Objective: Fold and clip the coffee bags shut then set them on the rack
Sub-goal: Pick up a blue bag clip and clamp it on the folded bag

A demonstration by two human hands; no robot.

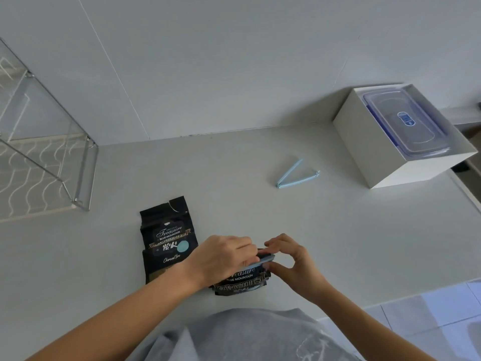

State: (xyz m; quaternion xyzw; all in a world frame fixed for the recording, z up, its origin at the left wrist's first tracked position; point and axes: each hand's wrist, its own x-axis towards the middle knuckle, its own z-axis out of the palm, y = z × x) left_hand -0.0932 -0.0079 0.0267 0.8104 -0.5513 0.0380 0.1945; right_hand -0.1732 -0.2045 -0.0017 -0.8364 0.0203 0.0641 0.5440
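Note:
A black coffee bag [240, 281] lies near the counter's front edge. Its top is folded over, and a light blue clip [265, 259] sits across the fold. My left hand [223, 257] presses on the clip and bag top from the left. My right hand [292, 259] pinches the clip's right end. A second black coffee bag [166, 238] lies flat to the left with its top torn open and no clip on it. Another light blue clip [295, 174] lies spread open in a V further back on the counter. The wire rack [44, 162] stands at the far left.
A white box [374, 149] holding a clear plastic container with a blue-edged lid [406, 123] stands at the back right. The counter [234, 199] ends at a wall behind and drops off at the right to a tiled floor.

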